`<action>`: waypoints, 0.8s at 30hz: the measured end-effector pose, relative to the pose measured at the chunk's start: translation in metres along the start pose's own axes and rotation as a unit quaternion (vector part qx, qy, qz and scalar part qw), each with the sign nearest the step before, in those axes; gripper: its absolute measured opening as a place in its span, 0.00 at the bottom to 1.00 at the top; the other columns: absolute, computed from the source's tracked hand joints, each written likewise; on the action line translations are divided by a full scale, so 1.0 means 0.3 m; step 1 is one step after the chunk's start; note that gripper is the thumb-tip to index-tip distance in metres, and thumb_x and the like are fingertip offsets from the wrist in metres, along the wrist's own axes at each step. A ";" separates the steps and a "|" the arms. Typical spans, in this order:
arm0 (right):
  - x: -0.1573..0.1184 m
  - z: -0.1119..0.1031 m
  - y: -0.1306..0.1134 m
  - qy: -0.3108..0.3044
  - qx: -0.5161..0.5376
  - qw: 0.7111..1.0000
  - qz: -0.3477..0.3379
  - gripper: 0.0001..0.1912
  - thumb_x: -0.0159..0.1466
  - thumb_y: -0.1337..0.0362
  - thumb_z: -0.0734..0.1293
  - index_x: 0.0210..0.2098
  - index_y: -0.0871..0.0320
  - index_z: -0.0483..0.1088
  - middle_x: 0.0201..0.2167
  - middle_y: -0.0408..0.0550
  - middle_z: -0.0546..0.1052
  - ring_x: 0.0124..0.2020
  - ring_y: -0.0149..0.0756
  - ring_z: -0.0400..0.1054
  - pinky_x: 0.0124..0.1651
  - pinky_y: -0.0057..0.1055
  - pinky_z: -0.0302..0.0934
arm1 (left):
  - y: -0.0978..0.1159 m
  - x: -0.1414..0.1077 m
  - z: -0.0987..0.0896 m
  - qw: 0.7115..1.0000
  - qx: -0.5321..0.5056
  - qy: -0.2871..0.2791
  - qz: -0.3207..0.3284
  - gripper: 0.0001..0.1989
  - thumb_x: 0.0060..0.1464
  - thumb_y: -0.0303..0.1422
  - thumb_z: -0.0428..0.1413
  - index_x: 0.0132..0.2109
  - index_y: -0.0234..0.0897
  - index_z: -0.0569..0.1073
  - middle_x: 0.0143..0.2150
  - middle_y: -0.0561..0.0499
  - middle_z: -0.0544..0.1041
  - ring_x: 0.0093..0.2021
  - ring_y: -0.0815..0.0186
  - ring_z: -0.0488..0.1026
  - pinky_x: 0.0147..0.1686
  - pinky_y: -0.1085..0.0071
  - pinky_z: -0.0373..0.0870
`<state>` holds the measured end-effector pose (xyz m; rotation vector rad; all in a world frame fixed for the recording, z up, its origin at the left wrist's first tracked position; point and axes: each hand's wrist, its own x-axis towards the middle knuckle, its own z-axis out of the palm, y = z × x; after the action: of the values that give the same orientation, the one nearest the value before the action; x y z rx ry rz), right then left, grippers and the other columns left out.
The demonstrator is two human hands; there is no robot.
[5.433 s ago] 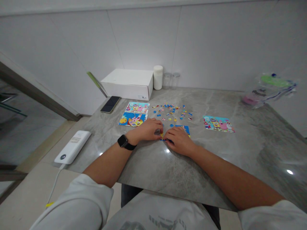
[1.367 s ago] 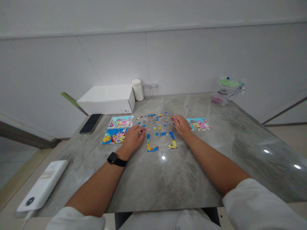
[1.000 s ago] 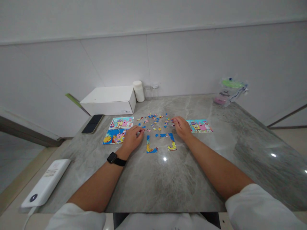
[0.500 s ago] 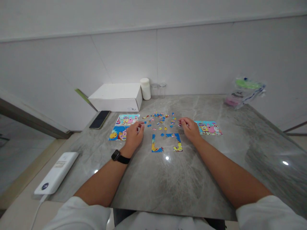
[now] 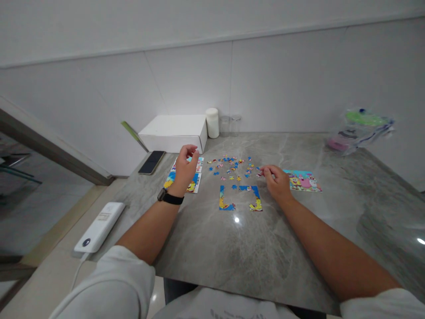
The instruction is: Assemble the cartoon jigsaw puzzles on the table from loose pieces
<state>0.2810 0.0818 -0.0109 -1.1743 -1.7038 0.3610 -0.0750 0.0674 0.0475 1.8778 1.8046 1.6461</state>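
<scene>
My left hand is raised over the left picture cards, its fingers curled and apart, with nothing visible in them. My right hand rests at the right edge of the scattered puzzle pieces, thumb and fingertips together near a small piece; whether they grip it is too small to tell. Between my forearms lies a partly joined puzzle frame, with gaps at its left top and along the bottom. A right picture card lies flat beside my right hand.
At the back stand a white box, a white bottle and two clear glasses. A phone and a white power bank lie at the left. A plastic bag sits at the back right.
My left hand has lifted and moved back from beside the loose pieces to above the cards. My right hand stays by the pieces. The view has shifted left.
</scene>
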 end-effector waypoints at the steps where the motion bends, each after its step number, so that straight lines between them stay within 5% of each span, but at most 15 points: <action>1: -0.001 0.002 -0.001 -0.001 -0.003 1.000 0.000 0.17 0.72 0.53 0.61 0.38 0.54 0.78 0.33 0.50 0.82 0.37 0.44 0.76 0.45 0.40 0.67 | 0.006 0.019 0.004 0.999 0.027 -0.025 0.025 0.07 0.68 0.34 0.53 0.50 0.41 0.73 0.46 0.48 0.77 0.46 0.61 0.74 0.51 0.63 0.72; 6: -0.008 0.018 -0.005 -0.033 -0.026 0.998 -0.041 0.16 0.72 0.55 0.61 0.36 0.53 0.77 0.34 0.51 0.82 0.38 0.44 0.76 0.46 0.41 0.68 | -0.025 0.077 0.055 0.962 0.175 -0.159 0.133 0.11 0.62 0.28 0.56 0.50 0.42 0.79 0.52 0.43 0.77 0.54 0.53 0.72 0.58 0.53 0.69; 12: -0.015 0.013 -0.014 -0.041 -0.050 0.996 -0.060 0.16 0.72 0.56 0.60 0.36 0.53 0.77 0.36 0.52 0.83 0.40 0.45 0.76 0.48 0.41 0.68 | -0.142 0.112 0.150 0.923 0.262 -0.265 0.098 0.15 0.61 0.27 0.55 0.53 0.39 0.79 0.50 0.42 0.81 0.51 0.52 0.75 0.57 0.53 0.71; 18: -0.015 0.002 -0.015 -0.042 -0.049 0.997 -0.046 0.16 0.72 0.56 0.60 0.35 0.53 0.76 0.35 0.52 0.82 0.39 0.44 0.76 0.47 0.40 0.68 | -0.194 0.121 0.226 0.908 0.267 -0.311 0.084 0.16 0.58 0.26 0.56 0.53 0.38 0.79 0.48 0.40 0.83 0.50 0.52 0.78 0.54 0.57 0.73; 24: -0.011 0.003 -0.014 -0.044 -0.037 0.998 -0.022 0.18 0.73 0.53 0.60 0.34 0.53 0.75 0.34 0.50 0.82 0.37 0.42 0.76 0.45 0.39 0.68 | -0.226 0.109 0.228 0.908 0.260 -0.325 0.054 0.20 0.58 0.28 0.58 0.58 0.39 0.76 0.43 0.44 0.84 0.44 0.55 0.80 0.48 0.62 0.75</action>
<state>0.2781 0.0773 -0.0104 -1.1876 -1.8301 0.3303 -0.0827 0.1533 -0.0065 2.3599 1.9341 0.4194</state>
